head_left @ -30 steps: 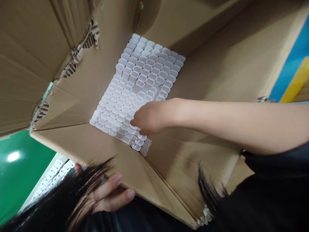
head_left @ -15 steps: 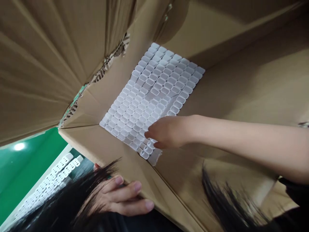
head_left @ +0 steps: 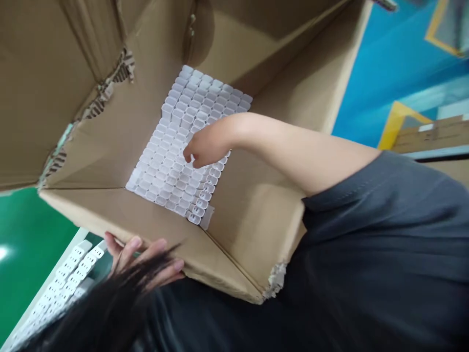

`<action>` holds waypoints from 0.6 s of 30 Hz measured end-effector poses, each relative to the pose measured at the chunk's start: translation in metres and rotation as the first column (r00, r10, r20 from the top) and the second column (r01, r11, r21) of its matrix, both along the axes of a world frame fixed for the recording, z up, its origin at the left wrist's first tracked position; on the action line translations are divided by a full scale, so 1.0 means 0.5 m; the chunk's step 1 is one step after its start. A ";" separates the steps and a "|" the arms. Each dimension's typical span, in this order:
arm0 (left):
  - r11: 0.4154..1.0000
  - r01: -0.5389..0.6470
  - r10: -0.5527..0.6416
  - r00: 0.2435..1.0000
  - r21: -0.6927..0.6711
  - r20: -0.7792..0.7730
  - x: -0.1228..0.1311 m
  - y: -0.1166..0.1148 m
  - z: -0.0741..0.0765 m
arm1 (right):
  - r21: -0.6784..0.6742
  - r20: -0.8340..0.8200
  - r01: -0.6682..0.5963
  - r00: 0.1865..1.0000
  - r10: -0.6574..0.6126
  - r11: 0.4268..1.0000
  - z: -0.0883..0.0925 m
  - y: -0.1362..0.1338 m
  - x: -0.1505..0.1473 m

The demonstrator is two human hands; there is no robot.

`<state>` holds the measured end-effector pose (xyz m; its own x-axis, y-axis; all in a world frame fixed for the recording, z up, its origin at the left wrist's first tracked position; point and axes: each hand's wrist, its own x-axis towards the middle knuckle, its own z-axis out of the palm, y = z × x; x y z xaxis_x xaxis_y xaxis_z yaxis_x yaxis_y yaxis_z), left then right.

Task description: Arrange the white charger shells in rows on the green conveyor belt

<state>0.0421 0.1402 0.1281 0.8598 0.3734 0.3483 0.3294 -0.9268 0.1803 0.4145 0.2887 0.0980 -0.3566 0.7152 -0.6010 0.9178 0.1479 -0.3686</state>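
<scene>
The right hand reaches deep into the cardboard box. Its fingers curl down onto the white plastic tray of small cups on the box bottom. You cannot tell if it is pinching a piece, because the fingertips are hidden. The left hand holds the near edge of the box, fingers wrapped over the wall. The tray lies flat and fills most of the bottom. Another white tray sits outside, by the green floor.
</scene>
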 end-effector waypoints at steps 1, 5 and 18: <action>0.999 -0.041 0.041 0.998 0.011 0.040 0.014 0.003 0.004 | -0.023 0.003 -0.037 0.999 0.037 0.999 0.023 -0.001 -0.016; 0.992 -0.123 0.120 0.983 0.017 0.141 0.050 -0.005 0.001 | -0.109 0.104 -0.122 0.986 0.133 0.986 0.111 -0.014 -0.080; 0.986 -0.164 0.163 0.980 0.009 -0.117 0.047 -0.065 0.032 | -0.204 0.218 -0.054 0.971 0.100 0.977 0.074 -0.063 -0.130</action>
<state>0.0655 0.1075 0.1441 0.8219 0.5124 0.2487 0.4953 -0.8586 0.1321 0.3494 0.2574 0.1348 -0.2445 0.5516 -0.7975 0.9691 0.1673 -0.1814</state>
